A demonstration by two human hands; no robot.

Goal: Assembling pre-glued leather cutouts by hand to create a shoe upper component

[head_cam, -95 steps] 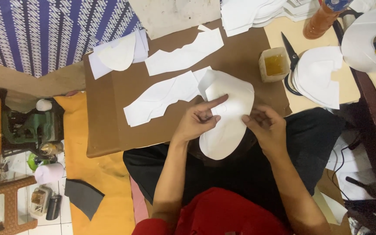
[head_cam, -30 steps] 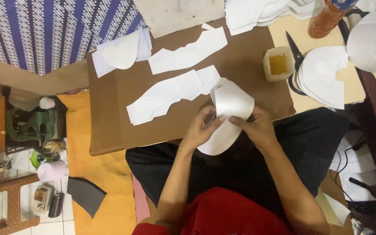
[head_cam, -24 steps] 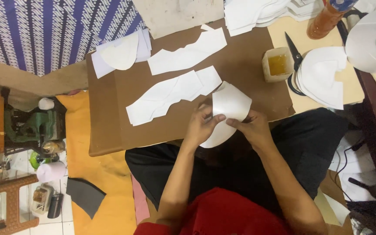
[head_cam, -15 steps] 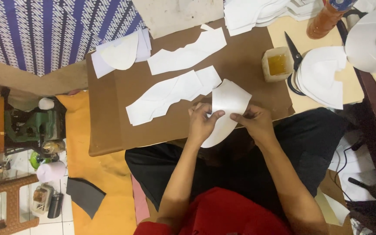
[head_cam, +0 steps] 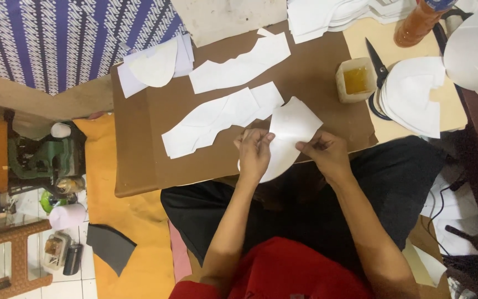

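- left hand (head_cam: 254, 152) pinches white curved piece (head_cam: 284, 137) at its left edge, frame centre, steadying it.
- right hand (head_cam: 326, 153) pinches the right edge, keeping it taut above brown board (head_cam: 139, 166).

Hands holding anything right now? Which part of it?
Yes. Both hands grip one white cut piece: left hand at its left edge, right hand at its right edge.

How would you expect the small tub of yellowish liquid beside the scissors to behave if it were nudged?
The tub looks open-topped and squat, so it would probably slide across the brown board rather than tip. Its liquid could slosh out, and scissors lie close beside it.
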